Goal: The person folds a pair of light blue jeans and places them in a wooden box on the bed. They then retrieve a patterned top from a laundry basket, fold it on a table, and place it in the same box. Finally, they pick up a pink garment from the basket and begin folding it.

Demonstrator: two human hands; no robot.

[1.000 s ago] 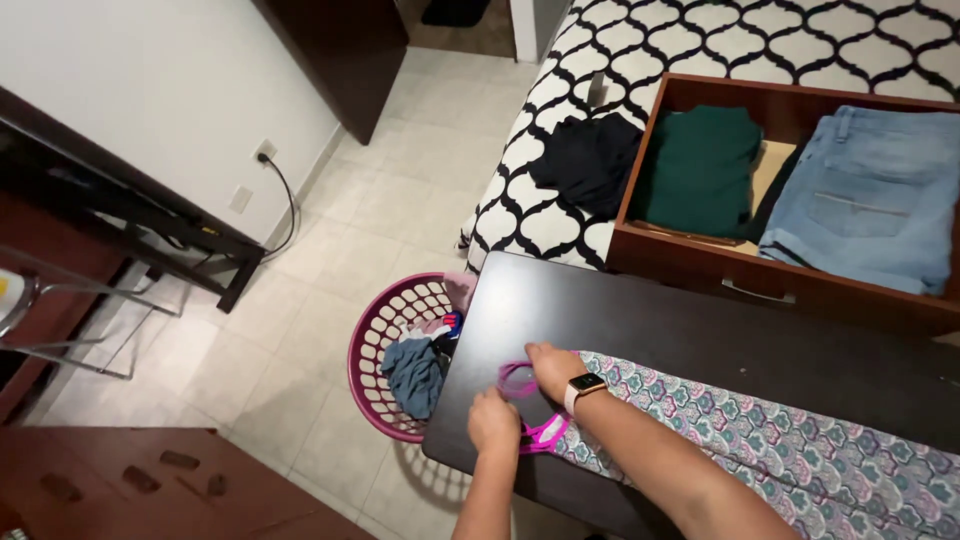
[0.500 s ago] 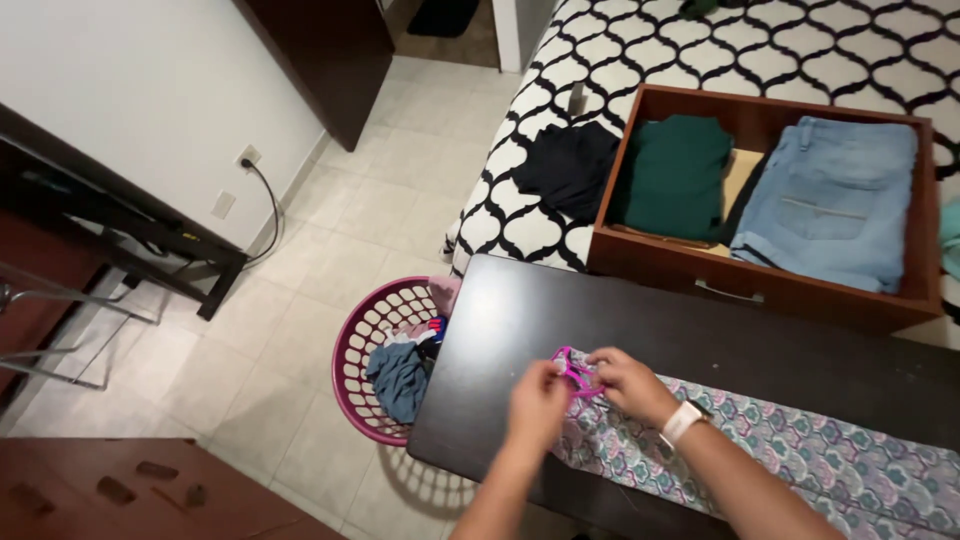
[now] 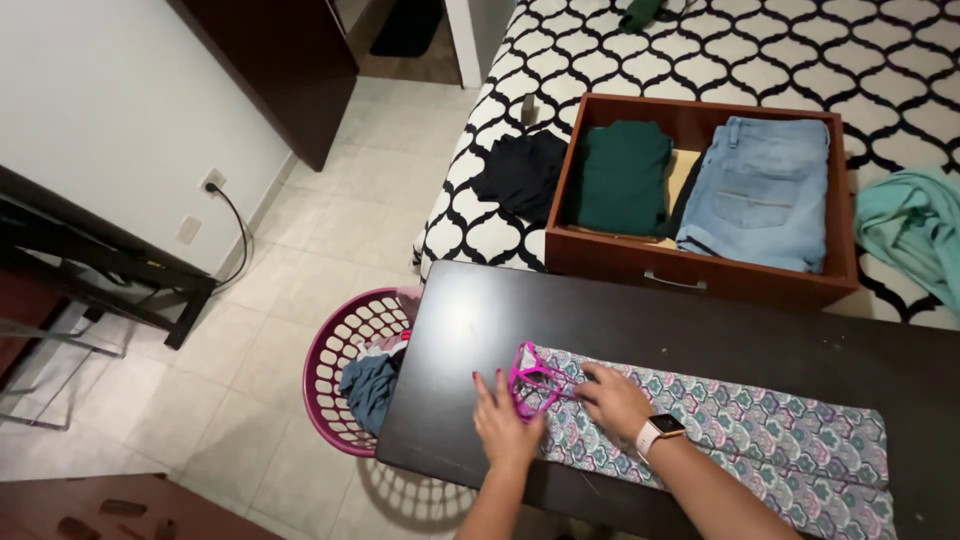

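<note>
Patterned leggings (image 3: 720, 435) are lying on the dark table (image 3: 640, 325); the left hand (image 3: 505, 428) and right hand (image 3: 613, 400), fingers spread open, are pressing flat beside their pink waistband (image 3: 535, 375).

Both forearms entered from the lower edge of the head view and converged toward the centre. The left hand (image 3: 505, 425) lay palm down, fingers extended and slightly spread, nails dark-painted, pressed flat. The right hand (image 3: 613, 400) lay just beside it, palm down, fingers loosely curled and pointing left, knuckles raised. The right wrist carried a pale-strapped watch. Neither hand was closed in a grip. The two hands were near but not touching.
</note>
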